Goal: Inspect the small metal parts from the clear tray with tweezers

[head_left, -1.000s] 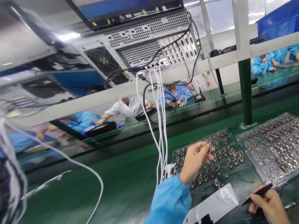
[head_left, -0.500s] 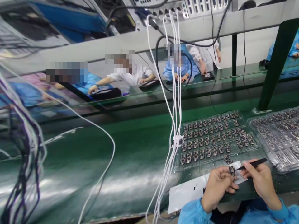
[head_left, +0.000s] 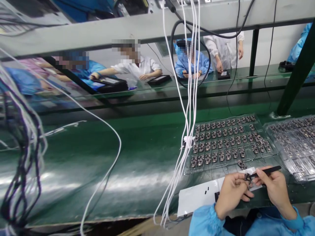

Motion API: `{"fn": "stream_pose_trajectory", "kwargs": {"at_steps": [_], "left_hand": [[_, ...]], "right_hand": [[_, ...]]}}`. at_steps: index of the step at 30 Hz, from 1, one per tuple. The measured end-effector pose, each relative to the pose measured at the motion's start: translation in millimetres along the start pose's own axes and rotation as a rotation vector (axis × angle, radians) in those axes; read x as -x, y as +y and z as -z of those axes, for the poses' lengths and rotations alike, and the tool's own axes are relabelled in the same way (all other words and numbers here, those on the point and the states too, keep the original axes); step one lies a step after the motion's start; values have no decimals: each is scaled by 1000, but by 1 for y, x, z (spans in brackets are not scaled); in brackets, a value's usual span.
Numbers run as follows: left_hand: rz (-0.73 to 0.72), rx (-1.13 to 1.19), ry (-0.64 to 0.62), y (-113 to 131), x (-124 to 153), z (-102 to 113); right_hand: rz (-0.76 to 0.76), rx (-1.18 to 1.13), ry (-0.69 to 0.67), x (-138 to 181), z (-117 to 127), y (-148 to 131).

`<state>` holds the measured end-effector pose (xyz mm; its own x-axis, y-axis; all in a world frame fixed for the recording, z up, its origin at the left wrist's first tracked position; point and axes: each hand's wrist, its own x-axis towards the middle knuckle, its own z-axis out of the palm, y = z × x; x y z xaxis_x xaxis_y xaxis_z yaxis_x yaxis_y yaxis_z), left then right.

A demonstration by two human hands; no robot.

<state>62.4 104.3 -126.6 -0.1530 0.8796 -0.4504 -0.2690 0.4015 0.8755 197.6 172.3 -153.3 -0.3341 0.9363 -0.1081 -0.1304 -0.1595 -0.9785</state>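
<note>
Between the thumb and fingers of my left hand [head_left: 232,192] is a small circuit board [head_left: 247,178], dark with metallic parts. My right hand [head_left: 274,186] is closed around black tweezers [head_left: 267,171], whose tip meets the board. Below both hands lies a white sheet [head_left: 197,196] with a few small black strips on it. Just beyond my fingers, a loose circuit board [head_left: 241,164] rests at the near edge of a clear tray [head_left: 190,167], which holds rows of similar boards.
A second clear tray [head_left: 297,177] of parts stands at the right. White cables [head_left: 189,108] hang down left of the first tray, and a cable bundle [head_left: 22,157] hangs at far left. Green posts [head_left: 296,70] and a grey beam [head_left: 98,34] frame co-workers across the green bench [head_left: 137,160].
The view has tilted down, so the background sits higher. The small board has turned slightly in my left fingers, and the tweezers remain against it.
</note>
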Motion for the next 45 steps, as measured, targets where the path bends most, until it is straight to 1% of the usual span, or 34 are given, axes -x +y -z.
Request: {"fn": "stream_pose_trajectory", "kwargs": {"at_steps": [11,18,24,29,31,34,36,41,45], "left_hand": [[17,-9,6,4,2,-1],[2,-29,6,3,2,-1],[-6,-45,25,2,3,-2],[-21,-52,34,3,5,-3],[-25,-52,31,2,5,-3],[-23,-63,26,1,5,-2],[-22,-61,17,0,4,-2],[-44,-13,3,-3,4,0],[-56,-2,-6,-6,3,3]], "right_hand": [[10,40,5,2,-1,-5],[26,72,-7,5,0,-6],[67,73,7,7,5,-1],[70,86,-47,6,6,0],[68,84,-7,6,6,0],[64,9,94,5,5,2],[54,-68,129,4,4,3],[42,-233,151,3,0,-1],[25,-279,142,3,-1,-4]]}}
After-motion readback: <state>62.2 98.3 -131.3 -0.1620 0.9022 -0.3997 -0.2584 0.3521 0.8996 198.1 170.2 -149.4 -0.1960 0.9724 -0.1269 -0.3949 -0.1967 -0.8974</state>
